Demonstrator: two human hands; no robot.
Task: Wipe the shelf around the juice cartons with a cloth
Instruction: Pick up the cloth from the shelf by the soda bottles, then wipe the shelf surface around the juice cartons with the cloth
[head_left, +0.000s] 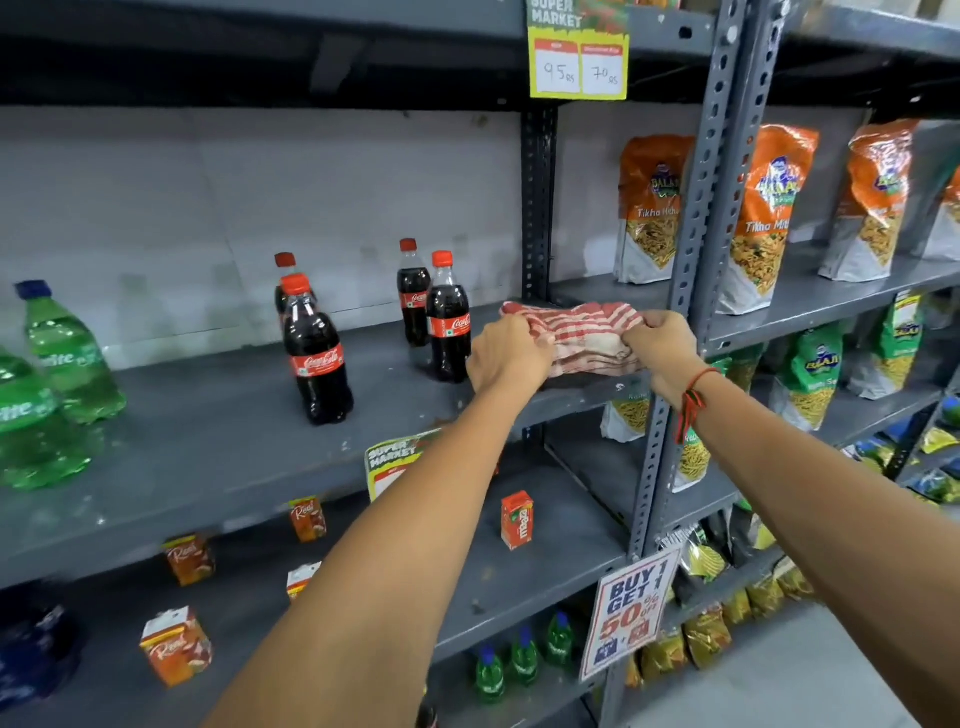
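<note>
A red-and-white striped cloth (582, 332) lies bunched at the right end of the grey cola shelf (218, 447). My left hand (506, 358) grips its left side and my right hand (662, 345) grips its right side. One shelf lower (545, 561) stand several small juice cartons: an orange Maaza carton (517, 519) near the middle and Real cartons (176, 647) further left. My left forearm hides part of that lower shelf.
Cola bottles (448, 325) stand just left of the cloth, green Sprite bottles (57, 358) at far left. A perforated steel upright (691, 291) rises right beside my right hand. Snack bags (763, 218) fill the racks to the right. Price signs (628, 613) hang off the shelf edges.
</note>
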